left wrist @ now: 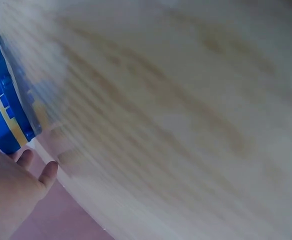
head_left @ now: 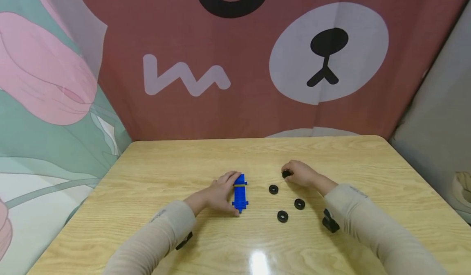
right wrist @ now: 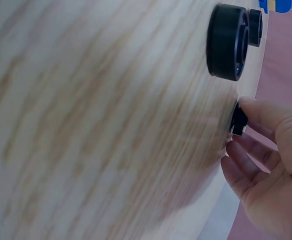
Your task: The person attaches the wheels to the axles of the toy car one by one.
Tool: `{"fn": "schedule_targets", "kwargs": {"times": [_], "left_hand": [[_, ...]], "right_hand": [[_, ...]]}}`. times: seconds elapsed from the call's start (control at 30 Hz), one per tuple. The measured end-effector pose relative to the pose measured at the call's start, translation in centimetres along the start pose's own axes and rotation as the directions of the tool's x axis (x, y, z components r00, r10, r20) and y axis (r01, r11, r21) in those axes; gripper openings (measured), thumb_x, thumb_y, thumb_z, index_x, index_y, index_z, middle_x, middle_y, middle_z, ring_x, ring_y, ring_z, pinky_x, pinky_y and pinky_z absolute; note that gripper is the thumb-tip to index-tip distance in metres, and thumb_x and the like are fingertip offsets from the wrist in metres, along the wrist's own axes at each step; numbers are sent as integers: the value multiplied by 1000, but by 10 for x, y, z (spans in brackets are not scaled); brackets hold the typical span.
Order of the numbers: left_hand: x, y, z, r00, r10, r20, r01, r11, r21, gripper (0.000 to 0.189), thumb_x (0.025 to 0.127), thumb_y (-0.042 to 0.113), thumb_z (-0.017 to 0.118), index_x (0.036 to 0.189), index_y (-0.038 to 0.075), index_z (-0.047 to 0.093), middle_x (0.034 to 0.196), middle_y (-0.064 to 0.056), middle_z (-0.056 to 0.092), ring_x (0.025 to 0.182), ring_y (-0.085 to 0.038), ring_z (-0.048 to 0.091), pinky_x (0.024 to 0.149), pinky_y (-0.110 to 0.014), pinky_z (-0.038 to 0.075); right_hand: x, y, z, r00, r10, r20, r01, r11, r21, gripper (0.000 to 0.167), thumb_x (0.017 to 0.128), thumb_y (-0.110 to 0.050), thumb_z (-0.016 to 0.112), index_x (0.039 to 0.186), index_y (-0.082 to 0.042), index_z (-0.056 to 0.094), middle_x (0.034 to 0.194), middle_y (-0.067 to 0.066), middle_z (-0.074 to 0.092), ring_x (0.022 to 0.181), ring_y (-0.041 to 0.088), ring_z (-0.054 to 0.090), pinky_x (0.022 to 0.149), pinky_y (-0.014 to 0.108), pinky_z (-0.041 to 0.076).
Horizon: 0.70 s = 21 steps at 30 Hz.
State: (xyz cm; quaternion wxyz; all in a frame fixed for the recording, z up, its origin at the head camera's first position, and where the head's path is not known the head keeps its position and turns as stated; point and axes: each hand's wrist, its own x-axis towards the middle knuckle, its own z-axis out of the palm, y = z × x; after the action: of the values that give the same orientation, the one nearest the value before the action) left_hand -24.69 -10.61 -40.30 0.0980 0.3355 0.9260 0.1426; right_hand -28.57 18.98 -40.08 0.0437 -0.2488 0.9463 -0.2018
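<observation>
My left hand [head_left: 220,194] spans a long blue toy-brick base [head_left: 240,194] lying on the table, thumb at its near end and fingers at its far end. In the left wrist view, the blue base [left wrist: 8,95] shows studs along its side and a yellow strip across one part. To the right, my right hand [head_left: 302,174] pinches a small black toy wheel [head_left: 286,173] at the tabletop. The right wrist view shows this wheel [right wrist: 239,120] between thumb and fingertips, partly hidden.
Between the hands, three more black wheels lie flat: one wheel [head_left: 273,189] farther back, another wheel [head_left: 299,204] to the right, and a wheel [head_left: 282,216] nearest. The wooden table [head_left: 184,156] meets a patterned curtain [head_left: 235,115] behind.
</observation>
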Motion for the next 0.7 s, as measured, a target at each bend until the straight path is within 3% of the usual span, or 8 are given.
{"fn": "schedule_targets", "kwargs": {"times": [0.43,0.7], "left_hand": [[3,5,1,999,-35,-16,35,999,-17,113,55,59,70,136,8,11,139,-10,16,126,-27,15,95,-52,21],[5,11,4,999,-39,-29,37,998,-47,112,55,53,73,136,5,11,137,-11,19,124,-25,20,95,-48,23]], "right_hand": [[1,2,0,1000,-14,-12,13,1000,-28,21,75,-7,65,95,0,60,84,6,52,79,20,50,73,38,41],[-3,5,0,999,8,-40,-6,999,45,24,75,-5,64,96,4,58,87,9,58,82,23,52,73,39,42]]}}
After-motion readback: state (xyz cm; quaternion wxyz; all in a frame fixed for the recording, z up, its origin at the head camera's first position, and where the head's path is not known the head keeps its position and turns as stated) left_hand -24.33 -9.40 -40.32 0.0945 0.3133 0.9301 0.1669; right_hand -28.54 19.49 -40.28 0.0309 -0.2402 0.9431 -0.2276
